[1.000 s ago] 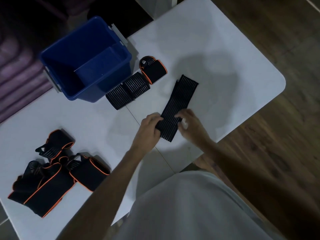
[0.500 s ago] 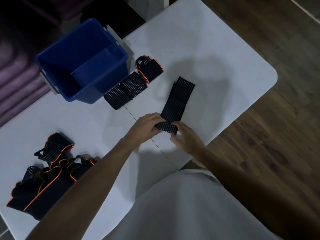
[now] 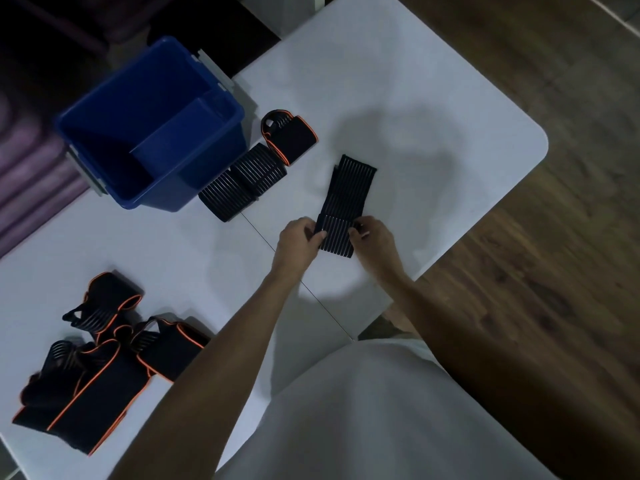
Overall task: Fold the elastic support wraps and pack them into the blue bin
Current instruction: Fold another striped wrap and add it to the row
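Note:
A black ribbed elastic wrap (image 3: 349,197) lies stretched on the white table (image 3: 433,98), its near end folded over. My left hand (image 3: 299,240) pinches the left edge of that folded end and my right hand (image 3: 374,239) pinches the right edge. The blue bin (image 3: 221,109) stands at the back left and looks empty inside. Beside it lie a folded ribbed wrap (image 3: 242,181) and a rolled orange-trimmed wrap (image 3: 289,136).
A heap of several black orange-trimmed wraps (image 3: 93,372) lies at the table's near left. Wooden floor (image 3: 554,271) shows past the table's rounded right corner. My grey shirt fills the lower middle.
The wrap's near end has been folded further up over itself, so the strip is shorter. Both hands stayed at the fold, shifting slightly with the camera.

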